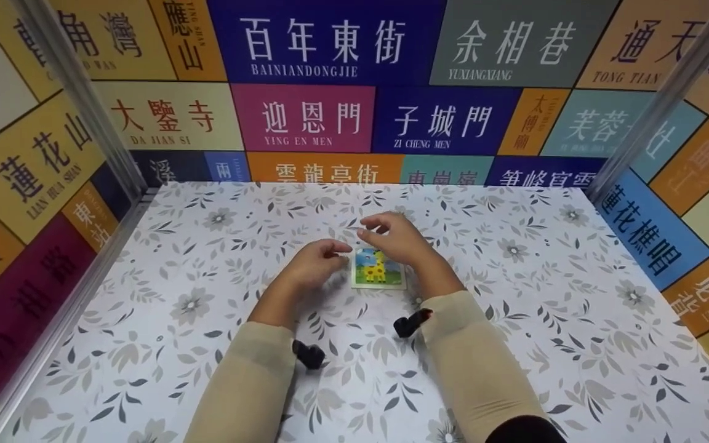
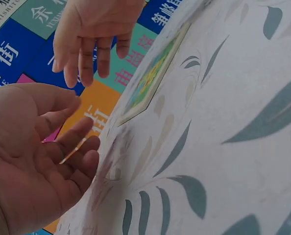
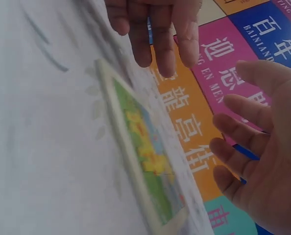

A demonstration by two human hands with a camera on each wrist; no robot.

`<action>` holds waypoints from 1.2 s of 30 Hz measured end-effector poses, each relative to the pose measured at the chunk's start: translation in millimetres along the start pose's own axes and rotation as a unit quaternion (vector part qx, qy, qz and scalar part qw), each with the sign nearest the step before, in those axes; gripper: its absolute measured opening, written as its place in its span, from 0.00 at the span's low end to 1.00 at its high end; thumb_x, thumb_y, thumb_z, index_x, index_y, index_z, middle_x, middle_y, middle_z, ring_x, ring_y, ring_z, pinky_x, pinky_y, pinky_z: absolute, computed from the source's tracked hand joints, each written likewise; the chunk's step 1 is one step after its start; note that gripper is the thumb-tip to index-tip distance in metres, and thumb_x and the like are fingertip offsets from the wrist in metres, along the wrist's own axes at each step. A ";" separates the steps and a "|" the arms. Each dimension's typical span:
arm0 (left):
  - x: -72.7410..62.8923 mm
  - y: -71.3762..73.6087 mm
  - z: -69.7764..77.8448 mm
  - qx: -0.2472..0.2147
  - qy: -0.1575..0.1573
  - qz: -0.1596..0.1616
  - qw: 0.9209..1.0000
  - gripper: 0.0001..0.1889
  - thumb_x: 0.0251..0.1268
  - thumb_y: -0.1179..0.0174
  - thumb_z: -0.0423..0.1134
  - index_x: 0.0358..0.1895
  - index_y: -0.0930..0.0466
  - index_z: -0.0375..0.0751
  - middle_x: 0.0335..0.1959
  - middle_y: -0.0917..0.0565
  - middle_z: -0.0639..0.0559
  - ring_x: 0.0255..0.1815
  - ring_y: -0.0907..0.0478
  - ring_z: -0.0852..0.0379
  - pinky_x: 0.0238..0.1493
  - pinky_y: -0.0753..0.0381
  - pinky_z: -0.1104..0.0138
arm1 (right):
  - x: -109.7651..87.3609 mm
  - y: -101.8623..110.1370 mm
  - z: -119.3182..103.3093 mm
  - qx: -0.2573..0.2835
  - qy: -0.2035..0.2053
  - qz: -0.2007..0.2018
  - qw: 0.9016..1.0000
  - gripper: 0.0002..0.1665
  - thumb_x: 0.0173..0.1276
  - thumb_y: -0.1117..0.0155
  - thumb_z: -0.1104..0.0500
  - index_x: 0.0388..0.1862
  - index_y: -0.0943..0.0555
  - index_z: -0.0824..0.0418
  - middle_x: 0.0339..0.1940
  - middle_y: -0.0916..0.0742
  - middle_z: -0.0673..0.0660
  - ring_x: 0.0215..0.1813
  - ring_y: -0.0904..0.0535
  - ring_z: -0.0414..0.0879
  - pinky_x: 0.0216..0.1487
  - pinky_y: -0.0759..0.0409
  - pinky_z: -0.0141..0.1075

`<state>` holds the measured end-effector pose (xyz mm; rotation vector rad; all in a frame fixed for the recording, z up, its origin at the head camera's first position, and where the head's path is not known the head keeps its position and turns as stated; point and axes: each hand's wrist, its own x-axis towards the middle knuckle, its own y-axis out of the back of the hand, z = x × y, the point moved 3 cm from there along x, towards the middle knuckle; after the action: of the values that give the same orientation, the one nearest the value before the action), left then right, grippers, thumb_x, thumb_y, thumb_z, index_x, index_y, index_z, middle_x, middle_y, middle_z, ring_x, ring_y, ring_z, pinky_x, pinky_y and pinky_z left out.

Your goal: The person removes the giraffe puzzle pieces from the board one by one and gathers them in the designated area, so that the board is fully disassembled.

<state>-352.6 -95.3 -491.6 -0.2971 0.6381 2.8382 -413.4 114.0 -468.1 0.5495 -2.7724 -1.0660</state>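
A small square picture board [image 1: 380,271] lies flat on the patterned tabletop, showing a yellow giraffe on green and blue inside a pale border. To its left hovers my left hand [image 1: 314,264], fingers loosely bent and holding nothing. Over the board's upper right side is my right hand [image 1: 396,239], its fingers relaxed and reaching left. In the left wrist view the board [image 2: 153,81] appears edge-on, beyond my left palm [image 2: 37,156]. From the right wrist, the picture [image 3: 145,152] shows beside my right hand [image 3: 275,152], whose fingers are spread and hold nothing.
The tabletop [image 1: 188,369] bears a grey floral print. Panels with large Chinese lettering [image 1: 305,117] stand behind it and along both sides. Metal posts [image 1: 93,92] mark the corners. Small black devices [image 1: 310,355] sit at both sleeve cuffs.
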 end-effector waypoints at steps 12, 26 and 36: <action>2.5 -13.8 -3.2 0.140 -0.107 -0.032 0.984 0.18 0.73 0.35 0.40 0.63 0.14 0.46 0.69 0.17 0.48 0.74 0.23 0.46 0.80 0.28 0.49 | -5.3 -12.0 20.5 -0.003 -0.022 -0.051 0.998 0.30 0.77 0.34 0.40 0.71 0.17 0.54 0.63 0.13 0.57 0.63 0.17 0.55 0.63 0.16 0.52; 3.7 -19.8 -3.3 0.234 -0.133 -0.034 0.963 0.16 0.69 0.31 0.39 0.59 0.11 0.46 0.75 0.22 0.49 0.79 0.28 0.43 0.83 0.33 0.49 | -1.8 -22.4 24.2 -0.068 -0.035 -0.095 0.992 0.31 0.68 0.26 0.56 0.71 0.17 0.52 0.68 0.20 0.57 0.69 0.23 0.54 0.77 0.25 0.50; 0.9 -18.0 -3.0 0.246 -0.146 -0.037 0.958 0.17 0.70 0.31 0.39 0.60 0.13 0.44 0.77 0.23 0.47 0.80 0.30 0.41 0.84 0.34 0.49 | -3.0 -25.2 18.0 -0.104 -0.019 -0.098 0.990 0.31 0.66 0.29 0.55 0.70 0.17 0.50 0.68 0.21 0.56 0.69 0.24 0.54 0.75 0.24 0.50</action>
<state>-348.4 -80.6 -501.6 0.1761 1.1909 2.4688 -407.6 109.0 -498.3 0.7917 -2.6355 -1.3999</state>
